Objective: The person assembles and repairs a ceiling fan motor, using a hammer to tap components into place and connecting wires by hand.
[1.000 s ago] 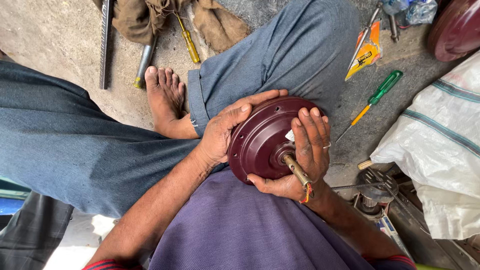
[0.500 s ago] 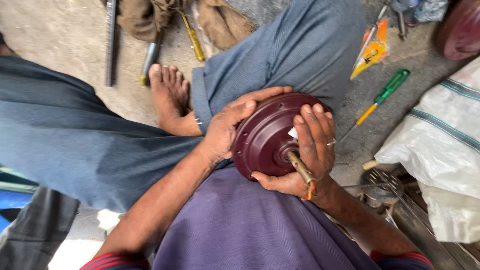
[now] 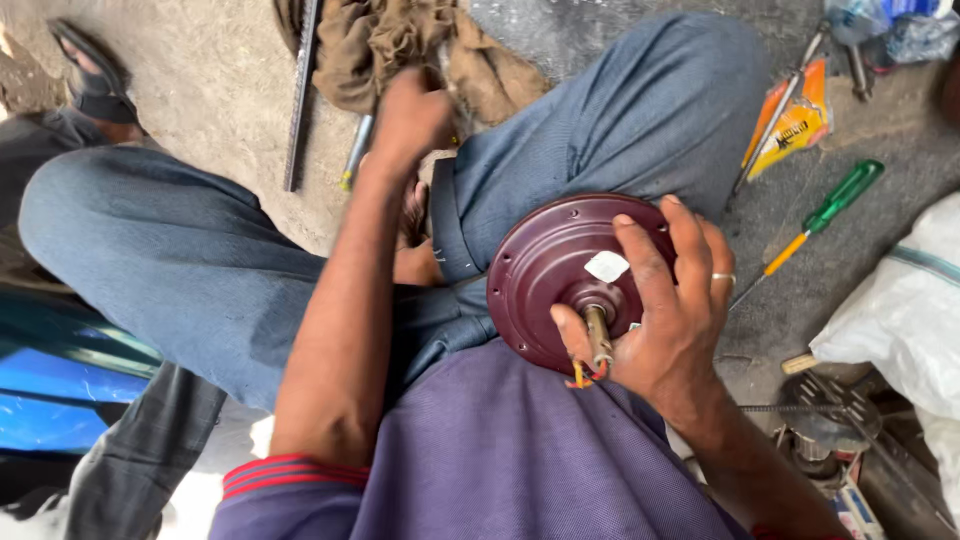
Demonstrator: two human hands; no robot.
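Floor-level repair workshop, bare concrete floor (image 3: 200,90), green-handled screwdriver (image 3: 815,220), rag (image 3: 400,45)

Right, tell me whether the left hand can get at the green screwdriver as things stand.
Probably not easily. The left hand is out over the brown cloth on the far side, and the raised knee, the maroon motor and the right hand all lie between it and the green screwdriver.

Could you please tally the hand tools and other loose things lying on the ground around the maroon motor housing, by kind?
Screwdrivers: 2, one green-handled, one yellow-tipped
Metal bar: 1
Brown rag: 1
Orange packet: 1
White sack: 1
Sandal: 1
Total: 7
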